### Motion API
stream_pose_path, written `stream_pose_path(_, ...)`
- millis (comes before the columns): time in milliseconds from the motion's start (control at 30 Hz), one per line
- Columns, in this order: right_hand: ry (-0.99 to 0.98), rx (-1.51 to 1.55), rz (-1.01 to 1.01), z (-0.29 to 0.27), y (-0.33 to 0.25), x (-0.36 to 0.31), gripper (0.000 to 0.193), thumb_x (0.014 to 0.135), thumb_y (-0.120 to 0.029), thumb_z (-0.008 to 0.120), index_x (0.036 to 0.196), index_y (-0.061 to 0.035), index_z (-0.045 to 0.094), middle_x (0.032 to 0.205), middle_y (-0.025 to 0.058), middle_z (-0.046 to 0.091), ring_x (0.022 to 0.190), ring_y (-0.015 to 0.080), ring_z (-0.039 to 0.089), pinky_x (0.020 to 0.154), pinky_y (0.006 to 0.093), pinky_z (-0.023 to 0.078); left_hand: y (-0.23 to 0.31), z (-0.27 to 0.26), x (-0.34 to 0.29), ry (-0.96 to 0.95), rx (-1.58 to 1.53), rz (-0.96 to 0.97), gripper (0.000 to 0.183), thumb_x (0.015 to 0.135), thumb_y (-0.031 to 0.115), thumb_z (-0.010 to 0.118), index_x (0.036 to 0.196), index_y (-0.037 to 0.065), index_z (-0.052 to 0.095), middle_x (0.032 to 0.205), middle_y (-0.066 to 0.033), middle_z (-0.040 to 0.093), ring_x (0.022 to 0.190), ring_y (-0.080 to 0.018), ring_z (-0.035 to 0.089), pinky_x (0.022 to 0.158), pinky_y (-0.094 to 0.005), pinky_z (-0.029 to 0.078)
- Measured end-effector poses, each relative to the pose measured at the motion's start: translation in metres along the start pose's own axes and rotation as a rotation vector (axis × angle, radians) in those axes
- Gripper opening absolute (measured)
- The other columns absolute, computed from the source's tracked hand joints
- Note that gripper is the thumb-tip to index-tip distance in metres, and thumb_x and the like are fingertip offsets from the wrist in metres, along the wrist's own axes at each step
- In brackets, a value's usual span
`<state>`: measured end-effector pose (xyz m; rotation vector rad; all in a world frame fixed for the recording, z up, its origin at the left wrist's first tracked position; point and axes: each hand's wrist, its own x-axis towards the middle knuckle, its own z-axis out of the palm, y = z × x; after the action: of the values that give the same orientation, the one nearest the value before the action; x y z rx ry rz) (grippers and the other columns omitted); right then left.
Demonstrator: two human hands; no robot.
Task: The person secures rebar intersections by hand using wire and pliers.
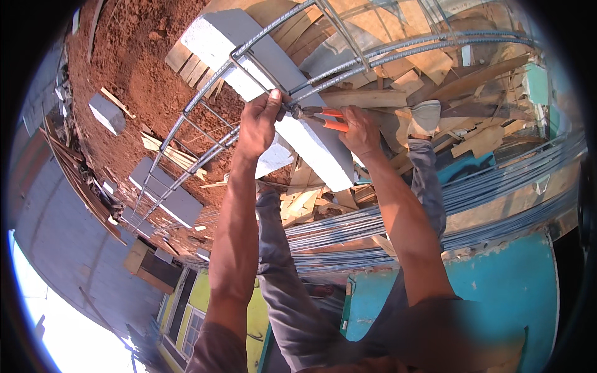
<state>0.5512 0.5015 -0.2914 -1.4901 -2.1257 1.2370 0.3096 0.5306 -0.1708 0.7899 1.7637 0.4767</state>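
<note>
My right hand (360, 132) is closed round the orange handles of pincers (334, 125). Their metal jaws meet a joint of a steel rebar cage (214, 81), where a square stirrup crosses a long ribbed bar. Just left of the jaws, my left hand (261, 119) is closed on the cage, thumb on top; its fingertips are partly hidden, and any tie wire there is too small to make out. Below the joint, a long white block (317, 152) lies slanting. Another large white block (233, 37) lies beyond it, under the cage.
Scrap wood (479, 140) covers the ground at right. Red soil (134, 56) lies at left with smaller grey-white blocks (107, 114). A bundle of steel rods (497, 186) runs along the near right, beside a turquoise wall (504, 280). My feet stand among the wood pieces.
</note>
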Motion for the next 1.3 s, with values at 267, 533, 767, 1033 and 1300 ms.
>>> stream_pose_path(267,-0.208,-0.307,0.168,-0.039,-0.078,-0.054,0.031,0.079,-0.007,0.067,0.108,0.0008,0.059,0.095,0.0176,0.065,0.088,0.035,0.065,0.077,0.0454,0.048,-0.002,-0.014,-0.001,-0.032,0.017,-0.066,0.042,0.101,0.04,0.064,0.09,0.001,0.076,0.067,-0.0009,0.063,0.061,-0.0079,0.052,0.059,-0.0284,0.042)
stream_pose_path(533,-0.121,-0.281,0.241,-0.031,-0.135,-0.066,0.066,0.077,0.0,0.065,0.138,0.014,0.046,0.109,0.0238,0.058,0.098,0.0377,0.06,0.081,0.0455,0.05,-0.011,-0.017,0.0,-0.054,0.011,-0.03,0.036,0.094,0.038,0.075,0.082,0.004,0.076,0.063,-0.0008,0.064,0.061,-0.007,0.056,0.058,-0.0277,0.044)
stream_pose_path(767,-0.182,-0.267,0.211,-0.049,-0.14,-0.063,0.062,0.078,0.003,0.064,0.137,0.0125,0.047,0.11,0.0241,0.06,0.094,0.0384,0.064,0.079,0.0462,0.054,-0.004,-0.016,-0.003,-0.047,0.075,-0.039,0.04,0.094,0.044,0.074,0.086,0.006,0.078,0.063,-0.0008,0.066,0.061,-0.0075,0.058,0.057,-0.028,0.047)
stream_pose_path(1033,-0.547,0.83,0.699,-0.076,-0.14,-0.049,0.051,0.08,0.005,0.049,0.131,0.0058,0.053,0.089,0.0164,0.061,0.073,0.0283,0.063,0.068,0.0415,0.053,0.001,-0.019,-0.004,-0.059,0.112,-0.075,0.04,0.092,0.045,0.076,0.083,0.006,0.077,0.063,-0.0023,0.065,0.063,-0.011,0.059,0.06,-0.0333,0.047)
stream_pose_path(1300,-0.705,1.957,0.969,-0.07,-0.134,-0.058,0.055,0.074,0.0,0.048,0.128,0.0026,0.055,0.08,0.0117,0.059,0.062,0.0257,0.061,0.056,0.0404,0.054,-0.004,-0.015,-0.002,-0.051,0.088,-0.094,0.038,0.092,0.041,0.077,0.082,0.005,0.076,0.065,-0.0033,0.067,0.064,-0.011,0.059,0.062,-0.0328,0.048)
